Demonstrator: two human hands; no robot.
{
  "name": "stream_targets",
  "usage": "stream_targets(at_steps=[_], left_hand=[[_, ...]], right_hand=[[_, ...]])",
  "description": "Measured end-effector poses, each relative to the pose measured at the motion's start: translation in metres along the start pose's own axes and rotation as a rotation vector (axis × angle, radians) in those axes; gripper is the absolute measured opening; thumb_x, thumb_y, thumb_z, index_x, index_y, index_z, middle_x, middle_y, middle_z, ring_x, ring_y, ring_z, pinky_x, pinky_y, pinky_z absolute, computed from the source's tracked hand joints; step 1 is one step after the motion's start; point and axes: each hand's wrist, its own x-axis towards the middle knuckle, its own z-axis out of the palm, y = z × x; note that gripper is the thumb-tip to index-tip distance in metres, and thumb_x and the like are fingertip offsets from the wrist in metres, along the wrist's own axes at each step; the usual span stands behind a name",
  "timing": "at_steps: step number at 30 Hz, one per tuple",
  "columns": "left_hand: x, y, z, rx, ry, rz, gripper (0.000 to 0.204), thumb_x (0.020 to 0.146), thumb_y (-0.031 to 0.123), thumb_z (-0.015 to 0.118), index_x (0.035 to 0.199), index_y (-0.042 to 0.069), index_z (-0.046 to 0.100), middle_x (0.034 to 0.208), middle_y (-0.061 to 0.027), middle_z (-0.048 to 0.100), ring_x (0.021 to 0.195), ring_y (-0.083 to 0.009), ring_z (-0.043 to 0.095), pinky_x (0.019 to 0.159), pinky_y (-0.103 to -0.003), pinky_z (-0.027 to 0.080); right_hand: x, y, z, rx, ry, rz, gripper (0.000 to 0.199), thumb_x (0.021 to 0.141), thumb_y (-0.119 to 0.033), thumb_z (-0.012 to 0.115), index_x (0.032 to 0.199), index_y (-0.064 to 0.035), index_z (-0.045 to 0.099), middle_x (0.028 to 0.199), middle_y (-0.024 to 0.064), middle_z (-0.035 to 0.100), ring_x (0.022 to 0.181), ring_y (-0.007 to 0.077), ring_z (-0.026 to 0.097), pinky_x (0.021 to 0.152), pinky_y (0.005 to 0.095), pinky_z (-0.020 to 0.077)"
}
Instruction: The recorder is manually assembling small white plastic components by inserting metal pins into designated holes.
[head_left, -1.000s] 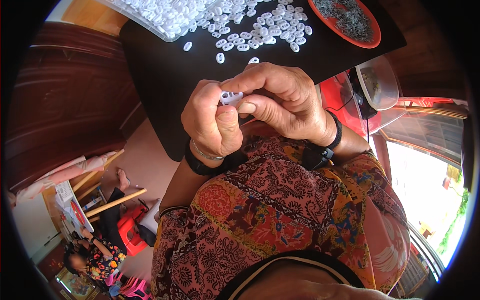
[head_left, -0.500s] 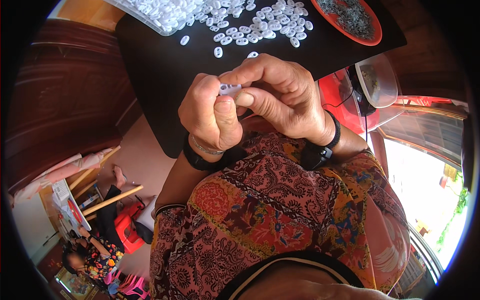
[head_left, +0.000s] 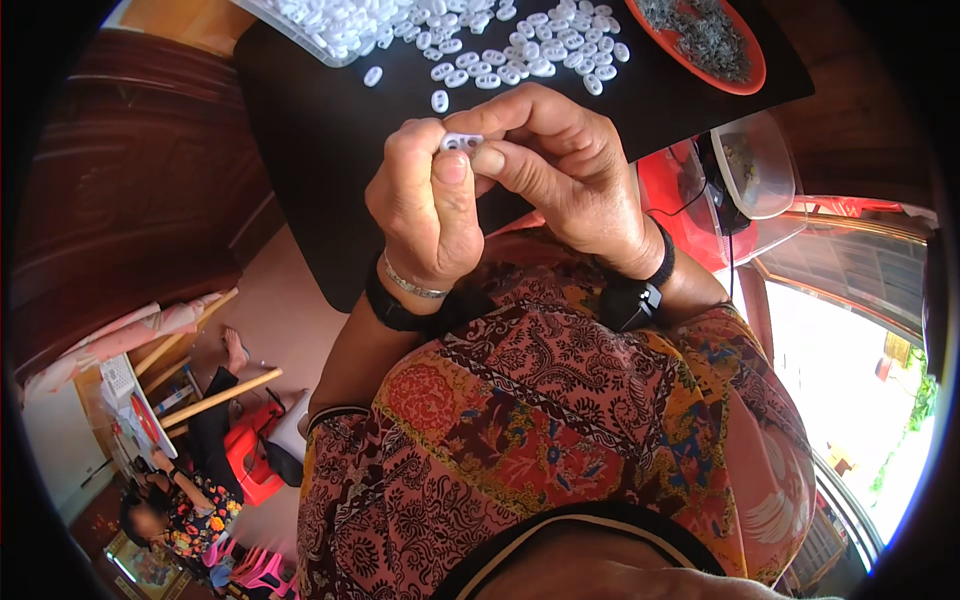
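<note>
Above the near part of the black table, a small white oval plastic piece with two holes (head_left: 460,142) is held between my hands. My left hand (head_left: 428,205) pinches its left end between thumb and curled index finger. From the other side, the thumb and index finger of my right hand (head_left: 575,180) close on its right end. Whether the right fingertips hold a second tiny part cannot be made out. Similar white oval pieces (head_left: 540,50) lie scattered beyond my hands, and one (head_left: 439,101) rests apart from them, nearer to me.
A clear plastic tray (head_left: 300,42) heaped with white pieces stands at the far left of the black table (head_left: 310,170). An orange-red dish (head_left: 757,72) of small grey metal bits is at the far right. Beside the table are a clear tub (head_left: 775,190) and a cable. Another person (head_left: 195,510) sits lower left.
Both hands have moved slightly away from me, toward the scattered pieces, with the white piece still between them. One loose piece seen beyond my right hand is now covered by it.
</note>
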Motion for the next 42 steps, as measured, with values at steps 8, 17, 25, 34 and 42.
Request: stream_targets(at_steps=[8, 17, 25, 34, 42], left_hand=[[0.01, 0.004, 0.003, -0.019, -0.027, 0.005, 0.027, 0.096, 0.019, 0.042, 0.1, -0.004, 0.055, 0.079, -0.0068, 0.057, 0.061, -0.0095, 0.047, 0.053, -0.023, 0.039], [0.033, 0.025, -0.021, -0.267, -0.039, -0.315, 0.021, 0.093, 0.017, 0.048, 0.092, -0.002, 0.057, 0.069, -0.0026, 0.053, 0.057, -0.005, 0.041, 0.053, -0.019, 0.033], [0.064, 0.027, -0.021, -0.56, -0.029, -0.441, 0.024, 0.091, 0.019, 0.046, 0.083, 0.0, 0.057, 0.064, -0.0025, 0.051, 0.053, -0.0078, 0.044, 0.049, -0.021, 0.033], [0.063, -0.038, -0.02, -0.499, 0.115, -0.559, 0.02, 0.089, 0.017, 0.048, 0.078, 0.004, 0.059, 0.061, -0.0006, 0.053, 0.048, -0.0076, 0.045, 0.045, -0.021, 0.033], [0.064, -0.043, -0.015, -0.543, 0.131, -0.627, 0.018, 0.087, 0.017, 0.05, 0.076, 0.004, 0.058, 0.059, 0.0004, 0.052, 0.047, -0.0067, 0.044, 0.044, -0.02, 0.032]], right_hand=[[0.005, -0.007, -0.008, 0.069, 0.051, 0.083, 0.016, 0.09, -0.001, 0.054, 0.105, 0.0017, 0.059, 0.103, 0.0091, 0.064, 0.088, 0.0119, 0.06, 0.079, 0.0258, 0.0507], [0.02, -0.052, -0.019, -0.4, -0.119, 0.219, 0.012, 0.087, -0.003, 0.059, 0.098, 0.0003, 0.062, 0.089, 0.0018, 0.063, 0.079, 0.0072, 0.057, 0.072, 0.0217, 0.047], [0.109, -0.104, -0.077, -1.144, 0.057, -0.349, 0.017, 0.083, -0.018, 0.061, 0.093, -0.0038, 0.066, 0.072, 0.0085, 0.066, 0.065, 0.0173, 0.063, 0.06, 0.0305, 0.0494], [0.142, -0.109, -0.087, -1.276, 0.1, -0.298, 0.019, 0.08, -0.012, 0.061, 0.094, 0.0001, 0.065, 0.083, 0.0177, 0.065, 0.081, 0.0313, 0.063, 0.069, 0.0359, 0.0505], [0.14, -0.011, -0.113, -1.508, -0.428, 0.099, 0.019, 0.079, -0.017, 0.058, 0.091, -0.0066, 0.067, 0.084, 0.0117, 0.067, 0.079, 0.0268, 0.064, 0.072, 0.0353, 0.0494]])
